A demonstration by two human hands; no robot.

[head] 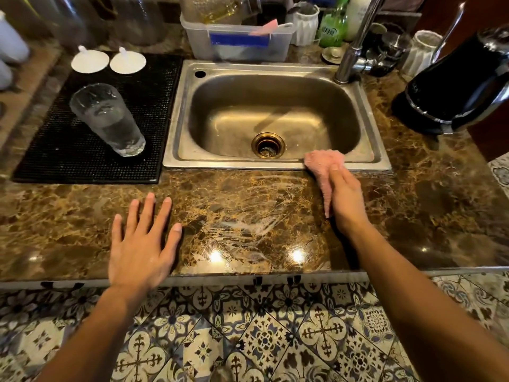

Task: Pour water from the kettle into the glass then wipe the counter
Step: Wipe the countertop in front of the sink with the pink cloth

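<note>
The right hand (345, 197) has its grip closed on a pink cloth (322, 165), a soft, nubbly rag bunched into a wedge. 1 finger lies straight along the top of it. The cloth's far end lies on the front rim of the sink (176, 150), towards that rim's right corner, and the rest trails back beside the palm over the worktop (234, 194).

The left hand (140, 244) lies flat on the worktop near its front edge, grip wide, fingers spread and straight, holding nothing.

The worktop between the 2 hands is glossy brown marble with gold veining, streaked with pale curved wet smears and 2 bright glints of light.

The sink is a rounded rectangular basin of brushed steel with a brass-coloured drain ring (268, 144).

The glass (108, 119), tall and clear with rippled walls, stands with water in it on a black studded mat (82, 161) on the left part of the worktop. 2 white round lids (89, 60) lie at the mat's back edge.

The kettle (454, 86), glossy black with chrome trim, stands near the worktop's right edge, well apart from the glass.

A cloudy plastic tub (237, 48) stands behind the sink.
</note>
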